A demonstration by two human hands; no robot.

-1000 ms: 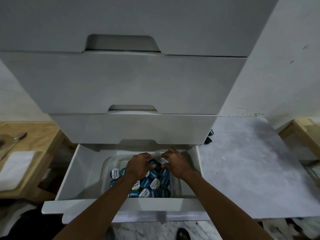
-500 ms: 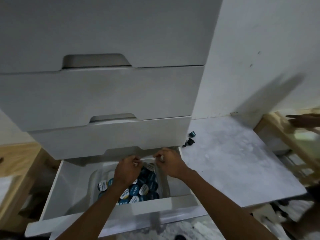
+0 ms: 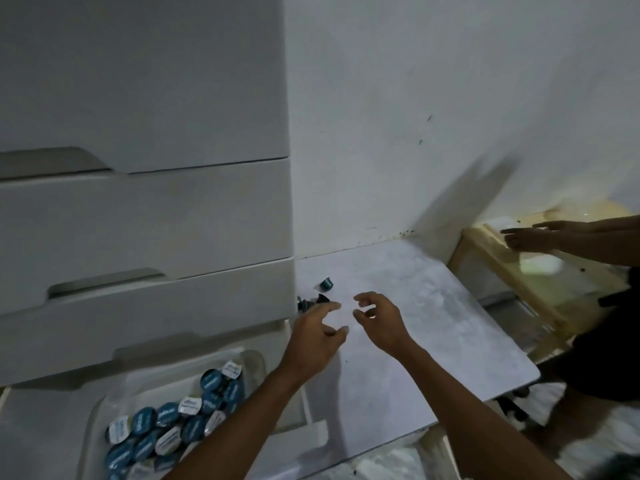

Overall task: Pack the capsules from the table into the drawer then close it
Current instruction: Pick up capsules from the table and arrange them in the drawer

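Observation:
Three dark teal capsules (image 3: 325, 284) lie on the pale marble table (image 3: 433, 323), close to the white drawer unit. My left hand (image 3: 317, 332) hovers just below them, fingers apart, holding nothing. My right hand (image 3: 377, 318) is beside it, over the table, also open and empty. The bottom drawer (image 3: 41, 420) stands pulled out at the lower left. Inside it a clear tray (image 3: 256, 362) holds several blue and white capsules (image 3: 180, 417). My left forearm crosses the drawer's right wall.
Closed white drawers (image 3: 138, 220) rise above the open one. A white wall (image 3: 450, 116) backs the table. Another person's hand (image 3: 540, 235) reaches over a wooden frame (image 3: 498, 258) to the right of the table. Their dark clothing shows at the right edge.
Both my hands have left the tray in the drawer and moved up and right over the table, near the loose capsules. The view has swung to the right.

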